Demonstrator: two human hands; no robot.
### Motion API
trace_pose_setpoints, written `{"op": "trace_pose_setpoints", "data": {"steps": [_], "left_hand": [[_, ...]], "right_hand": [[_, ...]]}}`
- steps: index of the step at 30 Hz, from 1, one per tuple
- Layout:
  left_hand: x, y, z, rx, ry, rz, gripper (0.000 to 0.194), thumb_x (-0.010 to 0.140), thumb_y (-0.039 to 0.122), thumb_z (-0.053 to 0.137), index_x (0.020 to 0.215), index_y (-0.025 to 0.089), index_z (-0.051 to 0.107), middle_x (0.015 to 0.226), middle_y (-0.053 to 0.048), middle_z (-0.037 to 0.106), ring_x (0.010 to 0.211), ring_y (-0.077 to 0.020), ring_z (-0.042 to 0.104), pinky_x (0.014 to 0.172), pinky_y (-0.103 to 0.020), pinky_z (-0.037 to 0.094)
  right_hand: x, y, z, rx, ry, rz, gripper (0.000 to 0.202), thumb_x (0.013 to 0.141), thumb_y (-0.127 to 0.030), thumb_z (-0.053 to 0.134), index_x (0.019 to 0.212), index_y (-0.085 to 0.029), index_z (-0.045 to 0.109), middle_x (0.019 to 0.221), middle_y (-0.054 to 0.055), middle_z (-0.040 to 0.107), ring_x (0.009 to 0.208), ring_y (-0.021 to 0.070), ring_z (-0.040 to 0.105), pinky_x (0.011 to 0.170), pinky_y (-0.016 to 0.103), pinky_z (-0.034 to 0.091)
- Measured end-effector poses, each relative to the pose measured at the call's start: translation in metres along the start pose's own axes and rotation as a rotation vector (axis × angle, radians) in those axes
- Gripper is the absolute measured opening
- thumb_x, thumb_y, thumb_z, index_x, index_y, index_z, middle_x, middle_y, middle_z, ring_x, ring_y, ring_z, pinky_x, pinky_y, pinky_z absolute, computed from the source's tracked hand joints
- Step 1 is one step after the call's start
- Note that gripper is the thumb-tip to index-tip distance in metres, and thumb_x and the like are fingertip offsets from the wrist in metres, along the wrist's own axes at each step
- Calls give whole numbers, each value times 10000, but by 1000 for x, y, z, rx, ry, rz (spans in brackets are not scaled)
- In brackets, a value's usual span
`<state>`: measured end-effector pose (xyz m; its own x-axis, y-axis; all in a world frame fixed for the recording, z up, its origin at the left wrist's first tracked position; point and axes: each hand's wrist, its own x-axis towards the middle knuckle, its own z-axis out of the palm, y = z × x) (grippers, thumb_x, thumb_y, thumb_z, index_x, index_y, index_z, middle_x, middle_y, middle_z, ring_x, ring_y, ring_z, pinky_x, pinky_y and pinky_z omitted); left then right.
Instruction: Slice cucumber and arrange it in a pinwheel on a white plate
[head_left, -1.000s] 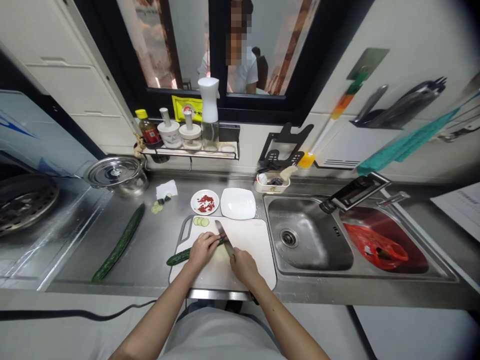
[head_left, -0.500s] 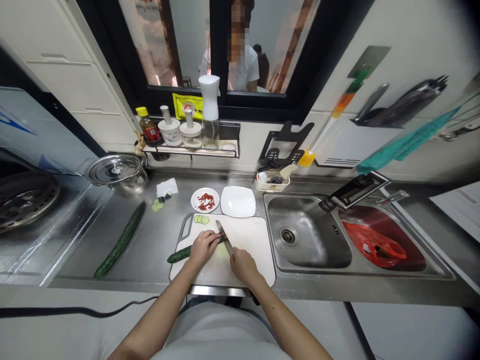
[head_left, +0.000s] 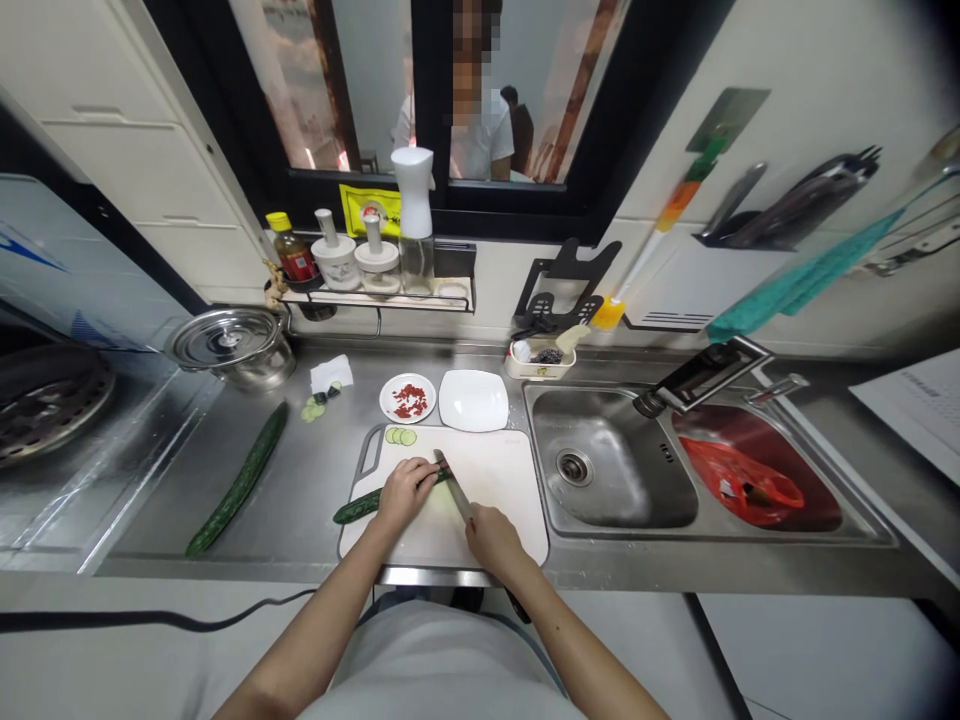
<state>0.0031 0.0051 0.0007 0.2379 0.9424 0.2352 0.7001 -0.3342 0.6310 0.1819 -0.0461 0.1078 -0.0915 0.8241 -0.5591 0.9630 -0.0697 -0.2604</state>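
Observation:
On the white cutting board (head_left: 487, 460) lies a cucumber (head_left: 357, 508), partly covered by my left hand (head_left: 405, 492), whose fingers press down around it near its right end. My right hand (head_left: 495, 538) is closed around a kitchen knife (head_left: 456, 495); the blade slants across the board and meets the cucumber's cut end beside my left fingertips. A few cucumber slices (head_left: 401, 436) rest at the board's upper left. Behind the board stand a small plate (head_left: 387, 404) with chopped red pieces and a white square plate (head_left: 472, 402).
A second cucumber (head_left: 238, 482) lies on the steel counter at left, near cucumber scraps (head_left: 313, 408), a white tissue (head_left: 331, 374) and a lidded pot (head_left: 232, 350). The double sink (head_left: 622, 490) is at right, with a red bag (head_left: 742, 485). A seasoning shelf (head_left: 397, 300) hangs behind.
The knife and my right hand have shifted slightly to the right and down along the cucumber's cut end. My left hand keeps its hold. The whole view has moved a little.

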Motion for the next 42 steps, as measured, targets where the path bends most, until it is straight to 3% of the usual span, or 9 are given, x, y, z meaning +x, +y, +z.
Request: {"op": "trace_pose_setpoints", "data": {"steps": [17,35,42], "left_hand": [[2,-3,0,-3,-6,-9,224,907,302,517,1027,258,701,973,-45,668,930,-191,578,836,-331,469],[4,-5,-1,-4,-28,-10,222,903,298,520,1032,260,696,969,-40,668,923,-192,580,832,-324,467],[4,-7,-1,-17,-32,-12,221,896,296,529,1027,259,703,973,-43,669,926,-187,586,839,-324,471]], "right_hand": [[-9,2,-5,-20,-33,11,323,886,-110,377,1084,-112,632,1058,161,674,993,232,636,764,282,433],[17,-5,2,1,18,-24,344,860,-98,375,1092,-121,627,1042,159,679,994,230,633,778,292,441],[13,-4,1,5,6,-8,332,866,-108,384,1089,-119,629,1040,154,682,975,226,642,761,282,443]]}}
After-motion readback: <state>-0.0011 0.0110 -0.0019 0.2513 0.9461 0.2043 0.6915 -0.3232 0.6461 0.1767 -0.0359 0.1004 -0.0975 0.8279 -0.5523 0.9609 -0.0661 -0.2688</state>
